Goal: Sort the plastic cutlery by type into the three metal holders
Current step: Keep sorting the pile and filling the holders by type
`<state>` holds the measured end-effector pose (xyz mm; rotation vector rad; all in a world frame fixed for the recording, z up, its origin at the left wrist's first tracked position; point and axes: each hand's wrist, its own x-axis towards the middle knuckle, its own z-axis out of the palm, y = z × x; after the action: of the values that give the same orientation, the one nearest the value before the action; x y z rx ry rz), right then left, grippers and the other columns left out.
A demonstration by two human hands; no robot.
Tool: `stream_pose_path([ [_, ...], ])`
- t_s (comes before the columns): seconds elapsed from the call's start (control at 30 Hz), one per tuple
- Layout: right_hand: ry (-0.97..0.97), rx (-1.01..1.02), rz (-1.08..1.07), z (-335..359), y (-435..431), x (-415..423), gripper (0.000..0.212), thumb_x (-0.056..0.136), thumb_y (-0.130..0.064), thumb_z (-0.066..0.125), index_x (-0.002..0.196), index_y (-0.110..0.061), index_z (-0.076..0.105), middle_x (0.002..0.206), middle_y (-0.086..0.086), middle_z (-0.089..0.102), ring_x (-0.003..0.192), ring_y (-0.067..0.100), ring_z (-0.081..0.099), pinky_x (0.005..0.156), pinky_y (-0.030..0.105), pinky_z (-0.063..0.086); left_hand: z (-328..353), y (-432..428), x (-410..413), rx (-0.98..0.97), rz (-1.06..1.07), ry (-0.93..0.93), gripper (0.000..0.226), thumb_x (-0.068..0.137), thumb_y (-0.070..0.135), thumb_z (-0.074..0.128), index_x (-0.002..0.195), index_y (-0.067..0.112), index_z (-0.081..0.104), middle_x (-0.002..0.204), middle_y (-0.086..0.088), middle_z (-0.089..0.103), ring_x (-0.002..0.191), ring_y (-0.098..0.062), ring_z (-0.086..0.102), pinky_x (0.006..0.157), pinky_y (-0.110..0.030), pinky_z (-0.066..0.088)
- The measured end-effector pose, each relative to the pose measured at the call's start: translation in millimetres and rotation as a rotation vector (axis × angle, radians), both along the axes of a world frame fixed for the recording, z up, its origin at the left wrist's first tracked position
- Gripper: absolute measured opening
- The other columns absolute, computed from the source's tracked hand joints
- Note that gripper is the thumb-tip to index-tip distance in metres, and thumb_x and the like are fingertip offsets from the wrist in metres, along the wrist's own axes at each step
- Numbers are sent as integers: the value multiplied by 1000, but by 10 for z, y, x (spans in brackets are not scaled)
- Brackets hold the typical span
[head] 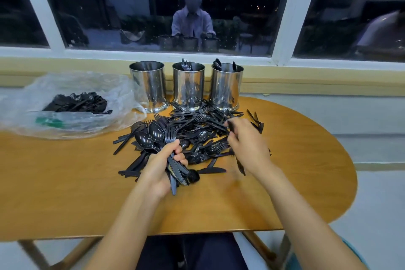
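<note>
A heap of black plastic cutlery (pixel 197 129) lies on the wooden table (pixel 295 171) in front of three metal holders. The left holder (pixel 147 85) shows nothing above its rim, the middle holder (pixel 188 86) has forks sticking up, and the right holder (pixel 226 85) has spoons. My left hand (pixel 160 169) grips a bundle of spoons and forks (pixel 162 138) above the heap's near edge. Blurred with motion, my right hand (pixel 245 144) hovers over the heap's right side and pinches a black piece (pixel 231 127) whose type I cannot tell.
A clear plastic bag (pixel 72 103) holding more black cutlery lies at the table's left. A window ledge (pixel 306 81) runs right behind the holders. The table's rounded right edge drops off beyond the heap, and a few loose pieces (pixel 256 120) lie there.
</note>
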<state>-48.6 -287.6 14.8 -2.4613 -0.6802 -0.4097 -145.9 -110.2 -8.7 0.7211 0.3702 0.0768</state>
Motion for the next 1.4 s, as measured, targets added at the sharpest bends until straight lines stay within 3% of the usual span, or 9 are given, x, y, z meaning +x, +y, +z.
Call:
stream_pose_path([
  [0.1,-50,376,18,152,-28,-78,13,94,-6,51,95,-18,55,95,-3,54,76,10,58,70,40,53,-2,-83,-45,-27,-2,-1,31,96,21,58,66,13,50,57,3,44,51,-10,44,52,-19,47],
  [0.23,245,862,94,225,1,-334,16,93,2,53,85,-12,50,83,8,66,78,11,72,73,28,58,29,-170,-59,-36,6,-16,26,94,19,60,70,11,55,61,1,52,52,-11,52,55,-22,52],
  [0.43,607,1161,181,4,198,-540,12,93,4,56,88,-5,51,74,0,70,86,23,73,78,24,57,97,-285,-3,-29,112,-43,13,94,11,61,90,1,66,90,-10,72,77,-17,71,77,-28,59],
  [0.53,601,1034,177,-159,286,-577,11,89,1,63,92,-6,55,86,9,66,85,22,71,76,25,57,116,-289,23,52,120,-50,18,96,12,58,95,0,71,104,-16,74,94,-25,72,83,-37,58],
  [0.7,611,758,283,-363,314,-531,3,89,-12,67,91,-14,66,84,-7,68,81,6,63,77,22,54,105,-205,71,210,189,40,20,97,14,58,97,-1,72,79,-10,70,67,-17,69,62,-29,58],
  [0.83,595,770,191,-465,93,-269,8,93,-23,62,94,-18,67,92,0,69,89,14,65,74,22,55,59,-87,126,148,203,66,19,97,14,59,89,0,68,70,-7,60,60,-15,60,74,-31,53],
  [1.03,471,592,-28,-666,-226,304,8,95,-17,59,90,-20,65,86,-4,67,81,9,63,75,28,53,52,-47,267,141,211,79,21,97,11,58,83,1,68,73,-6,65,57,-12,60,79,-32,50],
  [1.27,260,316,-16,-519,-23,928,9,95,-12,57,98,-15,66,91,-5,63,79,3,55,66,9,44,12,37,450,140,198,62,30,97,10,58,73,2,74,74,-7,65,56,-13,61,76,-33,49],
  [1.4,164,61,13,-397,293,1219,15,97,-17,56,103,-17,70,96,-5,65,87,13,58,77,27,49,-7,122,509,126,175,44,43,97,10,57,60,8,77,75,-6,64,57,-13,60,77,-33,49],
])
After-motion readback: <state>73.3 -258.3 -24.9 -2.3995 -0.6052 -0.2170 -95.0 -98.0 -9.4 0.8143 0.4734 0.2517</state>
